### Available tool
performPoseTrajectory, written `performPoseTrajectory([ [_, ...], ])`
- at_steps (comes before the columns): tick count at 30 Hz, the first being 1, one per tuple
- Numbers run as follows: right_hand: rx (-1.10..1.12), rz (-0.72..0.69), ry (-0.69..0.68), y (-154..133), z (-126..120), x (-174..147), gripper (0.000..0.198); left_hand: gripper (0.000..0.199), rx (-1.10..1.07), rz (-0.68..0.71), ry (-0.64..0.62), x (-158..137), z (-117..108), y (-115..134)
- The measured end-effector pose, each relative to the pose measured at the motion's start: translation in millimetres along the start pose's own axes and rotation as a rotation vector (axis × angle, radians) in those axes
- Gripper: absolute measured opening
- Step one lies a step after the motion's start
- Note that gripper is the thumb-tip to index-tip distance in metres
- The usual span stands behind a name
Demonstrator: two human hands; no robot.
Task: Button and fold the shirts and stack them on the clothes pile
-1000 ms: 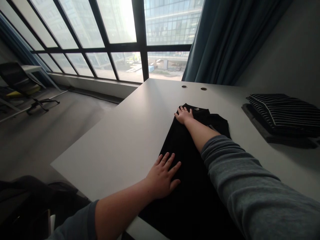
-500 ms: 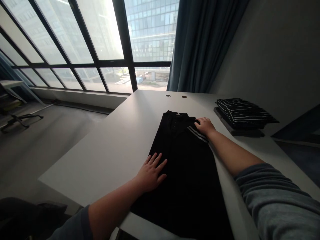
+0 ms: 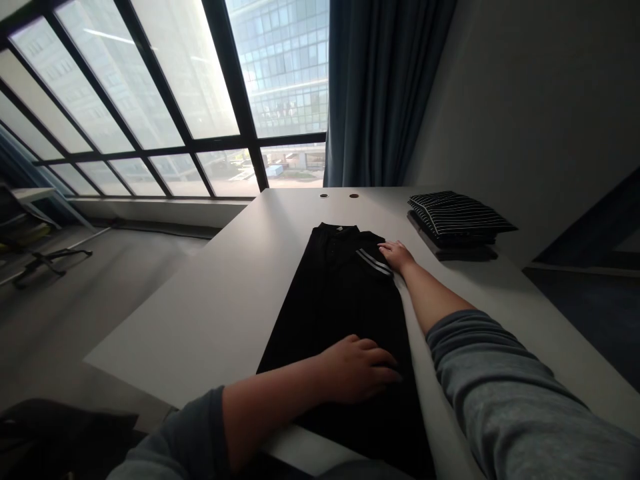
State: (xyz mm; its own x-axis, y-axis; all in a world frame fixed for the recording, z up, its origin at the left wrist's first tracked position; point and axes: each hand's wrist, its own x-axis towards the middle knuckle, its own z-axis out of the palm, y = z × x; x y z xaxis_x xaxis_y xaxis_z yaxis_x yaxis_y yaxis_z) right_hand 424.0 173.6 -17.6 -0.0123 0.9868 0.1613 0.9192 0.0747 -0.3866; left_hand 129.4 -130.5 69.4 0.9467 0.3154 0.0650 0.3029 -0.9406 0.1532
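A black shirt [image 3: 360, 307] lies lengthwise on the white table, its neck toward the window and its lower end reaching the near edge. Two pale stripes cross its sleeve [image 3: 375, 262], which is folded over the shirt's right side. My right hand [image 3: 397, 256] rests on the outer edge of that sleeve with the fingers stretched out. Lower down, my left hand [image 3: 356, 370] reaches across the front of the shirt, palm down and fingers extended, slightly bent. Whether the left palm presses on the cloth is hard to tell.
A stack of folded dark clothes, a striped one [image 3: 457, 217] on top, stands at the back right of the white table [image 3: 215, 313]. Two round cable holes [image 3: 354, 196] are near the far edge. Beyond are a blue curtain [image 3: 385, 93] and windows; a chair [image 3: 45, 253] stands left.
My left hand has moved from the shirt's left edge rightward across its lower front. My right hand stays at the sleeve. The view has turned slightly to the right.
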Motion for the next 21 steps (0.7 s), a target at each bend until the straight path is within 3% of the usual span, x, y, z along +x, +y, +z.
performPoseTrajectory([
  [3, 0.020, 0.059, -0.041, -0.6, -0.8, 1.9, 0.048, 0.039, 0.054, 0.226, -0.041, 27.3, 4.4, 14.7],
  [6, 0.028, 0.064, -0.046, -0.5, -0.3, 2.2, 0.049, 0.037, 0.084, 0.302, -0.079, 41.5, 8.9, 19.8],
  [13, 0.088, -0.009, -0.034, -1.3, -5.1, 0.6, 0.052, 0.021, 0.125, 0.266, -0.112, 42.0, 5.5, 17.3],
  [21, 0.124, -0.019, 0.019, -14.8, -15.3, 13.9, 0.053, 0.018, 0.100, 0.175, -0.043, 5.7, -30.9, 21.5],
])
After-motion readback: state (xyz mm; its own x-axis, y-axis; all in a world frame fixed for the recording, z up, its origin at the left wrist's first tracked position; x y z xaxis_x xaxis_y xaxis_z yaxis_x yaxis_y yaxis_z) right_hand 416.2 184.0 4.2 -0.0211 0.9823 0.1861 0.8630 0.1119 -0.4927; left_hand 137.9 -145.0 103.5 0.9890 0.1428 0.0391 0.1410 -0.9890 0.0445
